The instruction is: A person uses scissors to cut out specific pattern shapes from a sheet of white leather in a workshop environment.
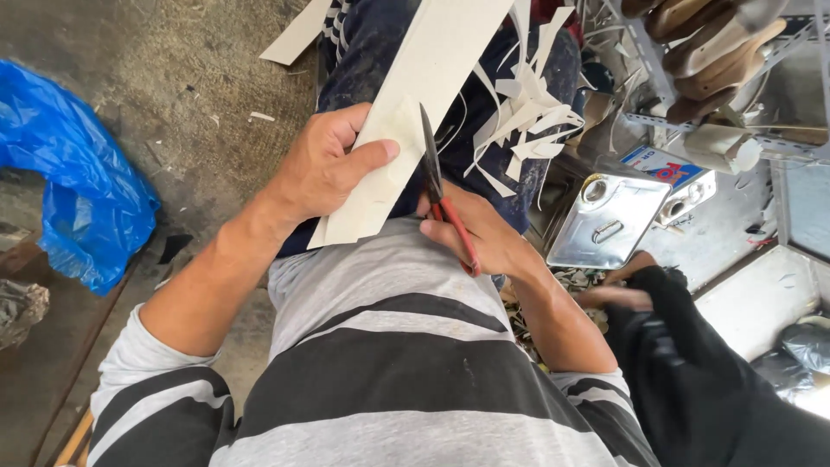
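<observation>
**Shears at the edge of a cream sheet**

The right hand (484, 238) is wrapped around the red handles of the shears (441, 195), fingers closed through and around them. The dark blades point toward 12 o'clock and lie against the right edge of the sheet (424, 95); whether the blades are parted or closed cannot be told.

The left hand (324, 169) pinches the sheet from 9 o'clock, thumb laid flat across its top face and fingers curled beneath. The sheet is a long cream strip of stiff board running from the lap at 6 o'clock up toward 1 o'clock and out of the picture's top edge.

At 2 o'clock from the shears a heap of thin cream offcuts (523, 117) lies curled over the dark trousers (372, 52). A single offcut (298, 35) rests on the concrete floor at 11 o'clock.

Farther out at 3 o'clock sits a shiny metal can (605, 220) with two caps and a handle, and beyond it, at 2 o'clock, wooden shoe lasts (718, 43) are stacked on a metal rack. At 9 o'clock a blue bag (82, 173) lies crumpled on the floor. At 4 o'clock another person's black sleeve (692, 363) reaches in, its hand blurred.
</observation>
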